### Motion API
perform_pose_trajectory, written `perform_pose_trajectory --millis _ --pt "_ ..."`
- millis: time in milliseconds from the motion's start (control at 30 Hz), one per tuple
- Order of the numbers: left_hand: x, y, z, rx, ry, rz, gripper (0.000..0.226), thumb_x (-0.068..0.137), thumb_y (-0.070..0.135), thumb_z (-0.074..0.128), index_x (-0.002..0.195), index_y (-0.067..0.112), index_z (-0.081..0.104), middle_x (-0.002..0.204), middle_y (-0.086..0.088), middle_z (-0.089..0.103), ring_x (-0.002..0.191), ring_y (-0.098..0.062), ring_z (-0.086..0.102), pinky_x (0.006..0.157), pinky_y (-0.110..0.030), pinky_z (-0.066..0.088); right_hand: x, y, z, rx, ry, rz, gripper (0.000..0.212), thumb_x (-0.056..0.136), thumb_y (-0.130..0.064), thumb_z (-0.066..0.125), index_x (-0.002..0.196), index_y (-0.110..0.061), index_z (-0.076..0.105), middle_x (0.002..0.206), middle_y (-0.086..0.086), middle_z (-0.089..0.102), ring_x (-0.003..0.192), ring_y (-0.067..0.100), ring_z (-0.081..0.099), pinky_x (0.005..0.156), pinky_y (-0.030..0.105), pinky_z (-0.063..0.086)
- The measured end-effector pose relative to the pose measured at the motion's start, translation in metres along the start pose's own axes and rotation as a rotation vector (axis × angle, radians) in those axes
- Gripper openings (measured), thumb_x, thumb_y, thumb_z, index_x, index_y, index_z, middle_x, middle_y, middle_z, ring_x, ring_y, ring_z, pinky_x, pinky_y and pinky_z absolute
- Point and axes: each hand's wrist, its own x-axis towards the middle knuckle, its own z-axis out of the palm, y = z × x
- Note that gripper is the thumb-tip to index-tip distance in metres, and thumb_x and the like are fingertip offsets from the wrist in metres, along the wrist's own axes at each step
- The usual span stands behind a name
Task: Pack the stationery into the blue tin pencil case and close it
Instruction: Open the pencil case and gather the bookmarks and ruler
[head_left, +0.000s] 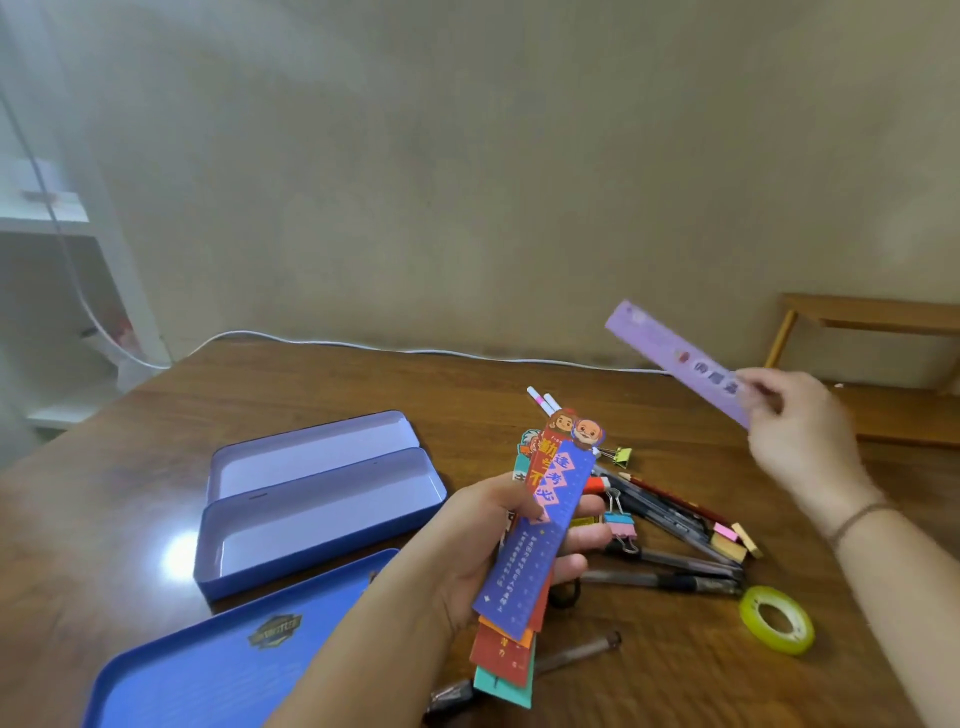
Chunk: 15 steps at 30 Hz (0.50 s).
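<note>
Soft, even indoor light with motion blur on the right

A white glare patch is shining on the wooden table (156, 519) beside the open tin (311, 525); shadows are lying faint. The right hand (800, 441) and its purple ruler (675, 358) are smearing with motion, the wall (467, 156) is looking hazy, and the wide lens is bending the table's edges.
</note>
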Motion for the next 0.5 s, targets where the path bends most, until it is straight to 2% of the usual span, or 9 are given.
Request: perform_pose_trajectory --millis 33,100,167,233,300,367,433,500 --pt "0.000 0.000 -0.001 -0.001 -0.019 -0.013 0.036 0.093 0.012 0.039 0.123 0.002 0.057 0.115 -0.012 0.072 0.093 -0.026 0.073 0.060 -0.031 0.060 -0.002 -0.005 -0.013 0.159 -0.045 -0.010 0.019 0.095 -0.017 0.055 0.097 -0.028 0.071 0.094 0.005 0.068 0.071 0.016 0.056 0.060 0.024 0.044" --pt "0.001 0.000 -0.004 -0.021 -0.129 -0.044 0.053 0.096 0.042 0.042 0.129 0.002 0.056 0.122 -0.015 0.067 0.094 -0.028 0.071 0.061 -0.032 0.059 -0.014 -0.025 -0.036 0.326 -0.335 -0.142 0.025 0.090 -0.017 0.059 0.087 -0.039 0.072 0.081 -0.007 0.071 0.064 0.009 0.061 0.058 0.016 0.048" --pt "0.004 -0.001 -0.008 0.003 -0.275 -0.069 0.078 0.090 0.068 0.037 0.137 0.007 0.051 0.131 -0.019 0.059 0.097 -0.030 0.068 0.065 -0.035 0.059 -0.028 -0.044 -0.049 0.240 -0.612 -0.347 0.031 0.087 -0.010 0.065 0.089 -0.039 0.074 0.087 -0.012 0.071 0.079 0.009 0.066 0.069 0.019 0.051" --pt "0.001 -0.003 -0.009 0.069 -0.407 -0.114 0.085 0.087 0.074 0.035 0.142 0.010 0.045 0.139 -0.020 0.051 0.099 -0.030 0.067 0.071 -0.035 0.059 -0.037 -0.055 -0.046 0.117 -0.679 -0.482 0.028 0.086 -0.008 0.068 0.094 -0.034 0.074 0.091 -0.018 0.068 0.089 0.008 0.064 0.074 0.021 0.049" --pt "-0.005 -0.004 -0.005 0.098 -0.495 -0.162 0.068 0.094 0.062 0.040 0.139 0.012 0.047 0.136 -0.017 0.053 0.100 -0.028 0.065 0.075 -0.032 0.058 -0.049 -0.064 -0.036 0.020 -0.648 -0.576 0.023 0.083 -0.019 0.072 0.101 -0.035 0.070 0.091 -0.022 0.062 0.092 0.006 0.059 0.075 0.020 0.046" --pt "-0.007 -0.008 -0.002 0.127 -0.488 -0.144 0.041 0.099 0.031 0.049 0.136 0.015 0.048 0.129 -0.017 0.057 0.090 -0.026 0.065 0.071 -0.030 0.056 -0.060 -0.067 -0.025 -0.053 -0.566 -0.610 0.032 0.080 -0.028 0.075 0.110 -0.034 0.067 0.105 -0.019 0.055 0.101 0.005 0.050 0.084 0.019 0.041" --pt "-0.004 -0.013 -0.001 0.158 -0.406 -0.082 0.046 0.093 0.004 0.048 0.137 0.016 0.047 0.119 -0.021 0.059 0.075 -0.023 0.061 0.060 -0.027 0.052 -0.067 -0.067 -0.021 -0.100 -0.460 -0.541 0.050 0.077 -0.033 0.076 0.123 -0.034 0.059 0.122 -0.013 0.044 0.114 0.006 0.038 0.095 0.021 0.035" --pt "0.000 -0.017 0.002 0.137 -0.376 -0.049 0.051 0.085 -0.007 0.043 0.132 0.010 0.051 0.104 -0.021 0.060 0.065 -0.021 0.052 0.049 -0.024 0.043 -0.075 -0.070 -0.020 0.007 -0.486 -0.414 0.055 0.080 -0.030 0.073 0.130 -0.035 0.051 0.127 -0.013 0.039 0.114 0.000 0.041 0.097 0.017 0.038"
